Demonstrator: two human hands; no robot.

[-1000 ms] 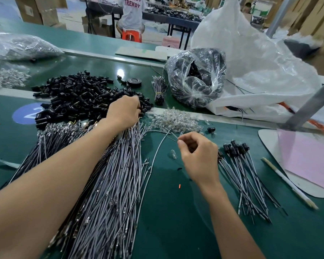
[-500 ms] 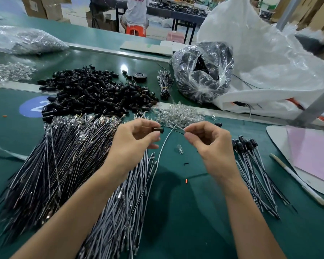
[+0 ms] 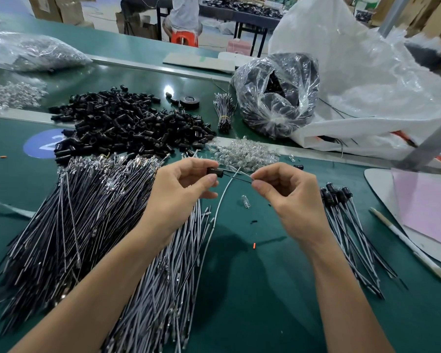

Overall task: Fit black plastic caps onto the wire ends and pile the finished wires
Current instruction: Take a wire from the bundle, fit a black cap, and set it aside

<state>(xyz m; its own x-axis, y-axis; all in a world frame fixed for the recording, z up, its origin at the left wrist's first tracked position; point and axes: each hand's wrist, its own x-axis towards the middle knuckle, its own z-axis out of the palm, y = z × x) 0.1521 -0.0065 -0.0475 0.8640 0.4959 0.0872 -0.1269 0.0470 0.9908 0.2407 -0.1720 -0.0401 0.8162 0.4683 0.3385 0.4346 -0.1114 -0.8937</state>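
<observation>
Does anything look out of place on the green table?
Yes, minor strays. One clear bulb lies alone on the green mat, apart from the bulb pile, and a small orange scrap lies nearer the person.

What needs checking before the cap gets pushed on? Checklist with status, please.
1. Left hand pinches one black cap: ok.
2. Right hand pinches the wire near its end: ok.
3. Wire end points at the cap's open mouth: ok.
4. Wire end already inside the cap: cannot tell, too small.
5. Wire's tail free of the uncapped wires: cannot tell; it drops along their edge.
6. Finished pile lies just right of the right hand, ready to take the wire: ok.
</observation>
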